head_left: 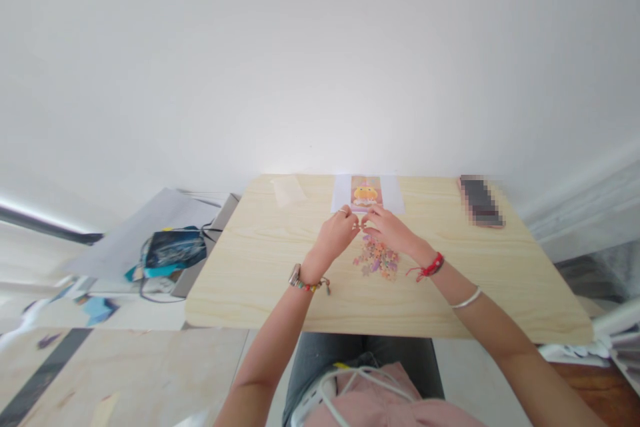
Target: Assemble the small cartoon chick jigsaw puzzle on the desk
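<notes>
A: Now, hands?
B: Left hand (336, 233) and right hand (389, 229) meet fingertip to fingertip, pinching something tiny; what, I cannot tell.
A: Loose puzzle pieces (377, 257)?
B: Heaped on the tabletop (260, 267) at 6 o'clock from the right hand, touching its wrist. Picture card (367, 193) at 12 o'clock, long axis pointing away.

You sit at a pale wood-grain table (260, 293) pushed against a plain white wall (320, 60), which is evenly lit with a soft bright patch just above the tabletop. To your left, a lower surface (125, 240) carries white sheets, a dark blue bag (173, 248) and cables. Light wood-look flooring (125, 373) with a dark strip runs below.
</notes>
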`<state>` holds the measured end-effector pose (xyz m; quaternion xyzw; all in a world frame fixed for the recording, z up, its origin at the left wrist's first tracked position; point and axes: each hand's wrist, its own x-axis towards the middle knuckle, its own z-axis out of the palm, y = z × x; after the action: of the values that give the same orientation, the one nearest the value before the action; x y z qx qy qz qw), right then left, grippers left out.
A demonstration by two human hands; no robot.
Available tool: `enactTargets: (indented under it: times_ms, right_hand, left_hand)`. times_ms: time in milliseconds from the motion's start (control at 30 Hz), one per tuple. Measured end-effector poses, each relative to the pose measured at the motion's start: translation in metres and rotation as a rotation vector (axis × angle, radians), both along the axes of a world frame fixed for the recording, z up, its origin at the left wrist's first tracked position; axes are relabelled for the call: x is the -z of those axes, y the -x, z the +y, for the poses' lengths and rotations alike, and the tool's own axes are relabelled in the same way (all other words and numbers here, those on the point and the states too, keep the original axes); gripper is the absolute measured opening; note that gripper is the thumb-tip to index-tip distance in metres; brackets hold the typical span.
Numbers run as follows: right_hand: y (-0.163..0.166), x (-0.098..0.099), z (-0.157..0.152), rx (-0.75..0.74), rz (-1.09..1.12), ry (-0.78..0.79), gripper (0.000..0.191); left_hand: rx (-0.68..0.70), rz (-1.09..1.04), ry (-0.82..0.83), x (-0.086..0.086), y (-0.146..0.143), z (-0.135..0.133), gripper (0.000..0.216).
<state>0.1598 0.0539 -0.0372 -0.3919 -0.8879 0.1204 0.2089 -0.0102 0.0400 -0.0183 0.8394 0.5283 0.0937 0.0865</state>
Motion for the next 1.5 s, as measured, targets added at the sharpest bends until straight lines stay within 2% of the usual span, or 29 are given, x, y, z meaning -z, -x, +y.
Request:
enactTargets:
  times_ms: [133, 300, 400, 533, 700, 867, 1033, 1333, 1500]
  right_hand:
    - [0.038, 0.006, 0.011, -0.044, 0.002, 0.005, 0.009]
    - [0.063, 0.018, 0.014, -0.006, -0.119, 0.013, 0.012]
    - [0.053, 0.019, 0.011, 0.031, -0.115, 0.021, 0.012]
    - [0.014, 0.018, 0.002, 0.074, -0.029, 0.084, 0.018]
    - [-0.021, 0.016, -0.01, 0.039, -0.004, 0.172, 0.012]
    - [-0.02, 0.016, -0.011, 0.047, -0.082, 0.191, 0.014]
    - [-0.012, 0.016, 0.002, 0.065, -0.152, 0.158, 0.015]
    - [-0.008, 0.022, 0.018, -0.064, -0.221, 0.121, 0.008]
    - [-0.009, 0.022, 0.016, -0.092, -0.216, 0.121, 0.013]
  left_hand:
    - [-0.115, 0.005, 0.013, 0.004, 0.029, -0.003, 0.013]
    - [-0.167, 0.015, 0.03, 0.026, 0.044, 0.0, 0.014]
    - [-0.191, -0.007, 0.026, 0.034, 0.046, -0.001, 0.021]
    - [-0.216, -0.058, 0.003, 0.034, 0.042, -0.009, 0.023]
    - [-0.069, -0.105, 0.048, 0.036, 0.02, -0.016, 0.025]
    - [0.011, -0.083, 0.096, 0.037, -0.004, -0.011, 0.024]
    - [-0.032, -0.03, 0.117, 0.035, -0.017, -0.005, 0.018]
    - [-0.063, 0.063, 0.128, 0.033, -0.022, -0.003, 0.02]
    - [-0.066, 0.097, 0.142, 0.033, -0.023, -0.004, 0.02]
